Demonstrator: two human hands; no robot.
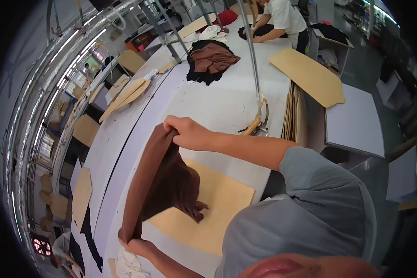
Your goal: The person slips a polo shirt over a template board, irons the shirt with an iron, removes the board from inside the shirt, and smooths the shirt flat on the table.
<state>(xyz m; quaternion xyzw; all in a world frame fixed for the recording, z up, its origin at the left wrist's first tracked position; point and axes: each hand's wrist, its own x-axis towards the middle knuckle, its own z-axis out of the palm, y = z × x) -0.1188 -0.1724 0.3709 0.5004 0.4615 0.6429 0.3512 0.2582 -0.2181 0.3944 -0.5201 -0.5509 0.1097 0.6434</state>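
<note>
A dark brown piece of cloth [143, 176], perhaps a garment, hangs stretched between my two hands. At its upper end, my right hand [187, 132] is closed on the edge. My left hand [141, 248] grips the lower corner, its fingers partly hidden by the fabric. The edge between them is pulled taut, and the rest droops in folds toward me. Beneath the cloth, a flat tan board [222, 199] lies on the white table [208, 106]; the loose end of the cloth hangs over it.
A brown and black cloth pile [213, 60] lies farther up the table. A metal pole with a hanging tool [257, 123] stands beyond my right arm. Tan boards [306, 76] lie at the right edge and on the left side. A co-worker [282, 23] handles black cloth.
</note>
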